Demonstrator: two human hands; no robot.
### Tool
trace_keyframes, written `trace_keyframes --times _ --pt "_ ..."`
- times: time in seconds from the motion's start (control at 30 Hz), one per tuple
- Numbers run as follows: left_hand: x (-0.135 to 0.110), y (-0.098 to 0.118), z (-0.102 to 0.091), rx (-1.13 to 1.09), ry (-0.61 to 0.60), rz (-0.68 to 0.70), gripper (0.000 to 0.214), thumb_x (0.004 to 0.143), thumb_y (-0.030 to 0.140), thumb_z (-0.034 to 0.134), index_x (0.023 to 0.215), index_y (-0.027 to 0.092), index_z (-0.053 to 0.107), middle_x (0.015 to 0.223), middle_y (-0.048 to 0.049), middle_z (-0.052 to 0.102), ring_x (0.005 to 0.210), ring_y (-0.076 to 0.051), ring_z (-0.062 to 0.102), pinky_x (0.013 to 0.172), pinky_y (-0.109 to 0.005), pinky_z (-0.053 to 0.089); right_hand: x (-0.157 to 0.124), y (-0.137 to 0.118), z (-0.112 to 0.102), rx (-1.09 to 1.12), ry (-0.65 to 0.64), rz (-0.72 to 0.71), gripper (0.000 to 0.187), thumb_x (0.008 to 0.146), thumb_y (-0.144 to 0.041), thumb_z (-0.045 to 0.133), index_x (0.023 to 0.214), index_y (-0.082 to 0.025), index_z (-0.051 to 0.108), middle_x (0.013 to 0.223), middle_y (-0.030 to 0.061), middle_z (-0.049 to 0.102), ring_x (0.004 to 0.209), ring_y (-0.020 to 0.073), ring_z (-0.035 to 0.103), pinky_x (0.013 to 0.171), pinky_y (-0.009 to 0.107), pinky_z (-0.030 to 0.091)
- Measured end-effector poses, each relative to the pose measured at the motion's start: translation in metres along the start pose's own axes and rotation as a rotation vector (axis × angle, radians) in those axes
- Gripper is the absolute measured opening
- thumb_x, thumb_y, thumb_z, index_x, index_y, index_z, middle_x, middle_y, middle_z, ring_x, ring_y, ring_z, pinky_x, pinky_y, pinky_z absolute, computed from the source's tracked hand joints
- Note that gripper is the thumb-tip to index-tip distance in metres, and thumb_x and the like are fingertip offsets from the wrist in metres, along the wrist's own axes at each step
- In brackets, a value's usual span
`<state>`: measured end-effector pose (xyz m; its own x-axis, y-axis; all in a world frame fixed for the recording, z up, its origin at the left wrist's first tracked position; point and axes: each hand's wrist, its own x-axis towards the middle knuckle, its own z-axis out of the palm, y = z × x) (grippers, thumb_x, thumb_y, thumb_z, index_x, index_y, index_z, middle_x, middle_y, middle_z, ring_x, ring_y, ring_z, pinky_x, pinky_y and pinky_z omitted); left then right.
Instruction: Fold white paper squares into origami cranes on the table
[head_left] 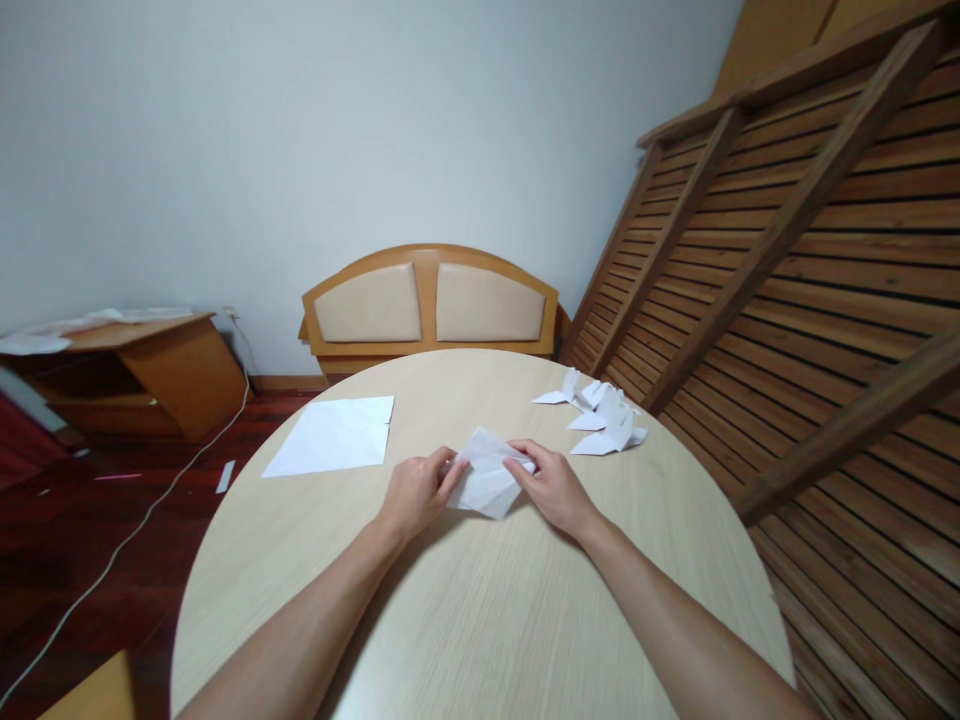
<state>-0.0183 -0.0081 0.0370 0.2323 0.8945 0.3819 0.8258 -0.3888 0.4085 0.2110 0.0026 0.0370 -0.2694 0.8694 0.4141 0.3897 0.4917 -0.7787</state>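
Note:
A partly folded white paper (487, 478) lies on the round light-wood table (480, 600), just past the middle. My left hand (416, 490) pinches its left edge with curled fingers. My right hand (551, 483) presses and pinches the paper's right side, fingers closed on a fold. Both forearms reach in from the near edge.
A flat stack of white sheets (334, 436) lies at the table's far left. Several folded paper figures (604, 415) sit at the far right. Behind the table stands a wooden headboard (430, 300); a slatted bed frame (810, 300) leans at right. A cable (150, 510) crosses the floor at left.

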Motion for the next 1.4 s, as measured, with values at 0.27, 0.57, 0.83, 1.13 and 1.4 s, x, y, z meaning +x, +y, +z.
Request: trace_keyframes --times 0.27,0.57,0.83,1.13,1.4 --pt "0.005 -0.008 -0.004 0.122 -0.034 -0.205 0.042 0.1 0.047 0.04 0.093 0.019 0.07 0.074 -0.0073 0.072 0.071 -0.022 0.067 0.063 -0.029 0.042 0.003 0.013 0.006 0.023 0.031 0.106 0.029 0.092 -0.037 0.057 0.113 -0.019 0.066 0.106 0.0083 0.074 0.092 0.0223 0.069 0.079 0.033 0.053" --pt "-0.002 -0.003 0.006 -0.057 -0.051 0.295 0.037 0.097 0.025 0.043 0.13 0.019 0.057 0.133 -0.0093 0.062 0.121 -0.023 0.056 0.105 -0.04 0.043 -0.001 0.044 0.009 -0.152 0.052 0.214 0.034 0.091 -0.033 0.057 0.122 -0.019 0.06 0.103 0.0115 0.074 0.091 0.0243 0.071 0.077 0.035 0.053" --pt "-0.008 -0.002 0.012 -0.068 -0.265 0.407 0.048 0.085 0.021 0.054 0.133 0.019 0.055 0.135 -0.0108 0.06 0.123 -0.026 0.055 0.109 -0.045 0.041 -0.003 0.029 0.004 -0.381 -0.006 0.025 0.03 0.088 -0.025 0.061 0.116 -0.017 0.065 0.107 0.0103 0.069 0.101 0.0247 0.062 0.093 0.041 0.048" --pt "-0.006 -0.012 0.013 -0.127 -0.269 0.408 0.039 0.09 0.02 0.052 0.128 0.021 0.059 0.135 -0.0094 0.06 0.125 -0.023 0.054 0.109 -0.042 0.042 -0.005 0.023 0.0 -0.475 -0.108 -0.138 0.03 0.089 -0.027 0.06 0.116 -0.02 0.071 0.145 0.0123 0.05 0.136 0.0294 0.038 0.113 0.051 0.033" --pt "-0.004 -0.015 0.013 -0.159 -0.265 0.41 0.029 0.098 0.023 0.046 0.12 0.024 0.064 0.13 -0.0077 0.064 0.12 -0.02 0.059 0.105 -0.04 0.046 -0.008 0.033 -0.002 -0.48 -0.285 -0.018 0.045 0.095 -0.04 0.054 0.135 -0.019 0.06 0.143 0.0123 0.055 0.139 0.0333 0.037 0.114 0.054 0.031"
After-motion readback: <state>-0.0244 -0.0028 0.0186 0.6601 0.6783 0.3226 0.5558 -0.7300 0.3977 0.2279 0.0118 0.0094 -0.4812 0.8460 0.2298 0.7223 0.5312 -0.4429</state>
